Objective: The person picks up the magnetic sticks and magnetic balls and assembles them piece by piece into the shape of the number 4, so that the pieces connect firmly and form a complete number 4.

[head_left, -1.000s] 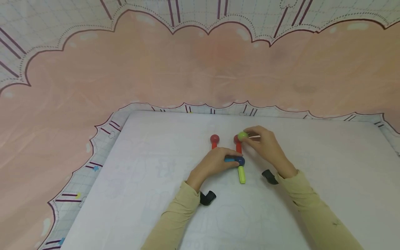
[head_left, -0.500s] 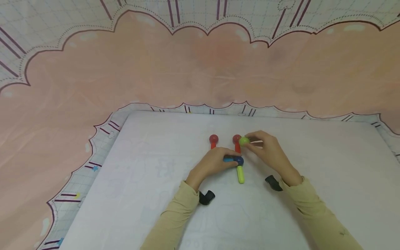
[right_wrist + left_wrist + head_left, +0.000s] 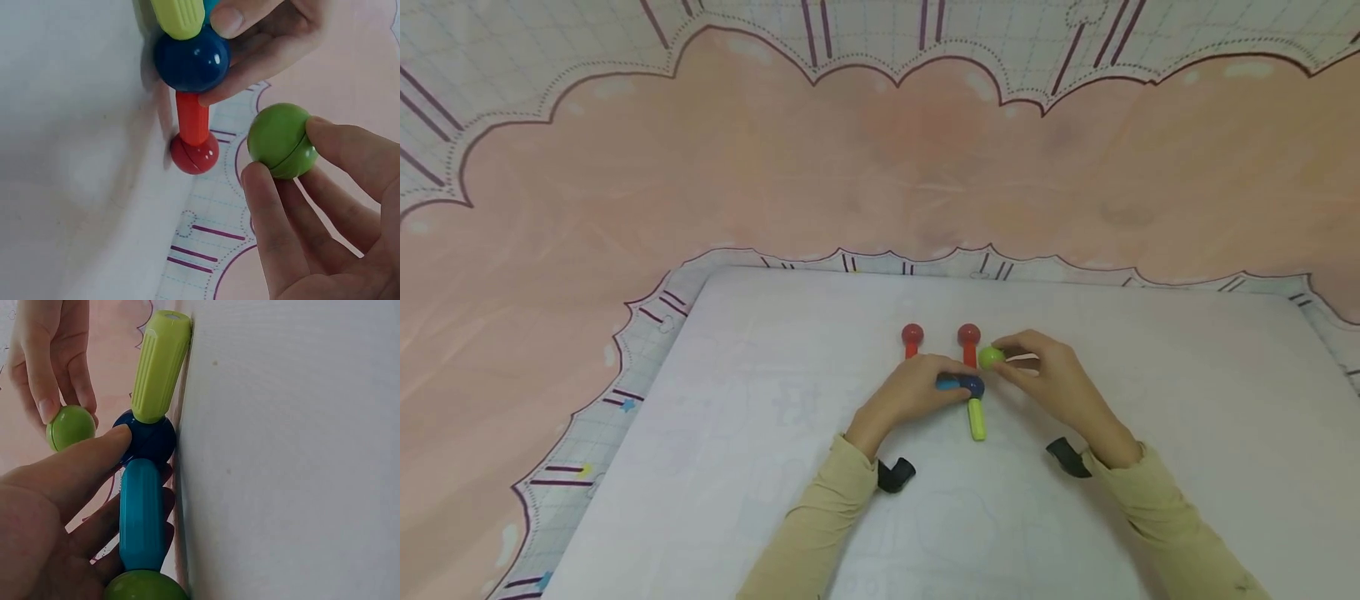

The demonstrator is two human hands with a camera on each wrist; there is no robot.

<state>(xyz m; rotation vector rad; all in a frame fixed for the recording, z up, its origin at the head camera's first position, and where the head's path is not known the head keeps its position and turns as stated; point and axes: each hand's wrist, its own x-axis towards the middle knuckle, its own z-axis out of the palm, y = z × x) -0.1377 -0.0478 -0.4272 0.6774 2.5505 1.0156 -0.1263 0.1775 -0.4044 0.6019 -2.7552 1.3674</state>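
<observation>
My left hand (image 3: 917, 385) pinches a dark blue ball (image 3: 150, 439) between thumb and fingers. From that ball a yellow-green ribbed rod (image 3: 976, 419) points toward me, a red rod (image 3: 192, 117) leads away to a red ball (image 3: 969, 335), and a teal rod (image 3: 141, 515) runs under the hand to a green ball (image 3: 147, 586). My right hand (image 3: 1047, 373) holds a loose light green ball (image 3: 282, 140) at its fingertips, just right of the red rod. Another red ball (image 3: 913, 335) on a red rod sits farther left, its near end hidden by my left hand.
The pieces lie on a white tabletop (image 3: 760, 375). Behind its far edge hangs a peach and white patterned cloth (image 3: 880, 183). A black wrist piece shows at each sleeve, left (image 3: 897, 475) and right (image 3: 1067, 457).
My right hand has moved toward me and slightly right with the light green ball, away from in front of the far red ball. My left hand stays in place on the dark blue ball.
</observation>
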